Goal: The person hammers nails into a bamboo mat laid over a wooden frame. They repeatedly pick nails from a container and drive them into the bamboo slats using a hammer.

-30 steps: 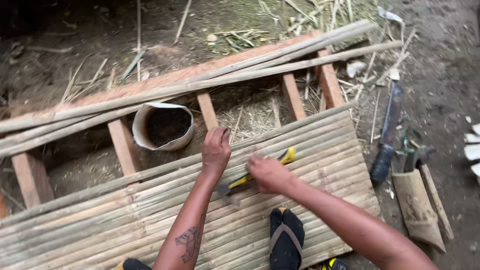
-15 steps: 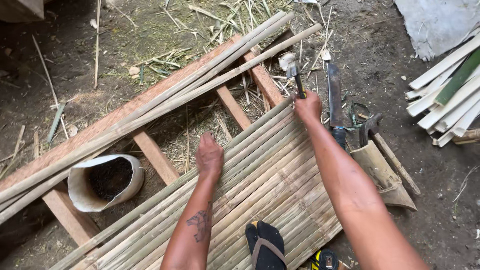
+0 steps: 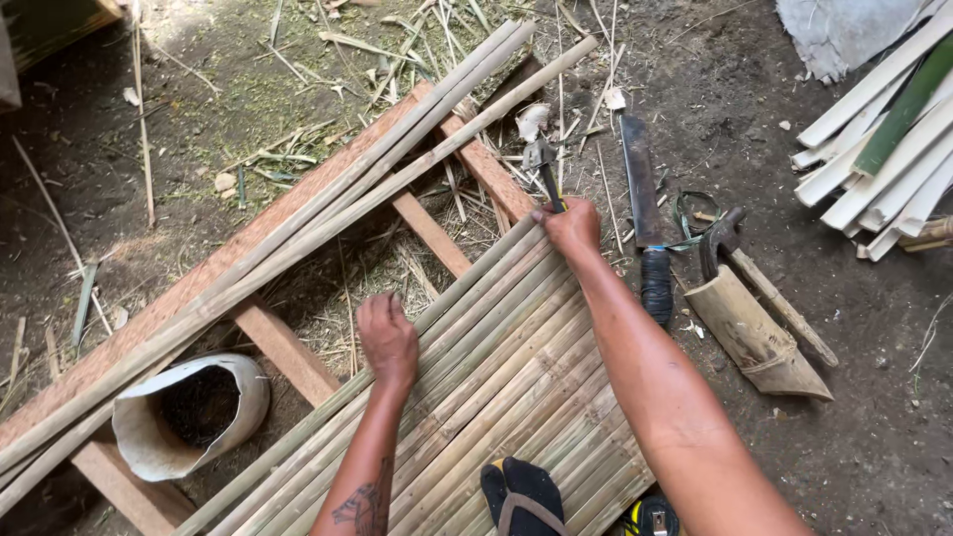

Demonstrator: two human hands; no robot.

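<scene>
My right hand (image 3: pixel 571 226) grips the handle of a hammer (image 3: pixel 542 164), whose metal head points away from me over the far end of the frame. My left hand (image 3: pixel 387 337) presses flat on the edge strip of a mat of split bamboo slats (image 3: pixel 496 377) that lies across a wooden frame (image 3: pixel 298 347). Several long bamboo strips (image 3: pixel 328 213) rest diagonally on the frame's far rail. My foot in a dark sandal (image 3: pixel 521 496) stands on the slats.
A machete with a black handle (image 3: pixel 643 213) lies on the dirt to the right, beside a second hammer (image 3: pixel 740 263) and a bamboo sheath (image 3: pixel 756 342). Cut bamboo pieces (image 3: pixel 884 129) are stacked at top right. A white pot-like container (image 3: pixel 184 412) sits under the frame at left.
My right hand carried the hammer from the middle of the slats out to their far right end. My left hand slid along the edge strip. The view shifted right.
</scene>
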